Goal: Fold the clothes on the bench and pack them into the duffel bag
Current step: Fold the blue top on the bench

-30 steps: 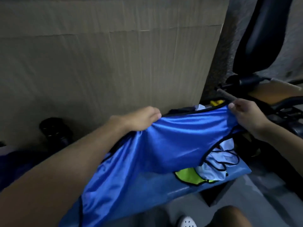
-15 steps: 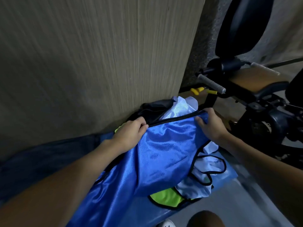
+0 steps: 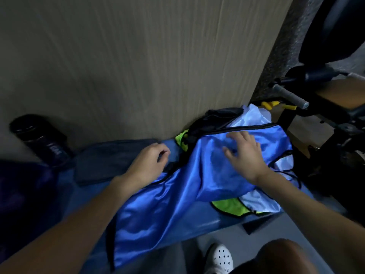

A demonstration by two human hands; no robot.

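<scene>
Blue padded bench (image 3: 88, 196), shiny blue satin bib (image 3: 177, 204) newly laid down for folding: grip released, right hand (image 3: 245, 153) pressing flat, left hand (image 3: 150, 161) empty.

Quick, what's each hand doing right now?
Left hand: loosely curled, nothing visibly held.
Right hand: open, fingers spread flat on the blue garment.

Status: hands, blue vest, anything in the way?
Left hand loose, empty, above bench. Right hand flat on blue vest. Vest draped over clothes pile, unfolded. Black bottle off left, clear.

Bottle (image 3: 42, 142) left of clothes pile (image 3: 227, 175) on bench (image 3: 221, 222)
</scene>
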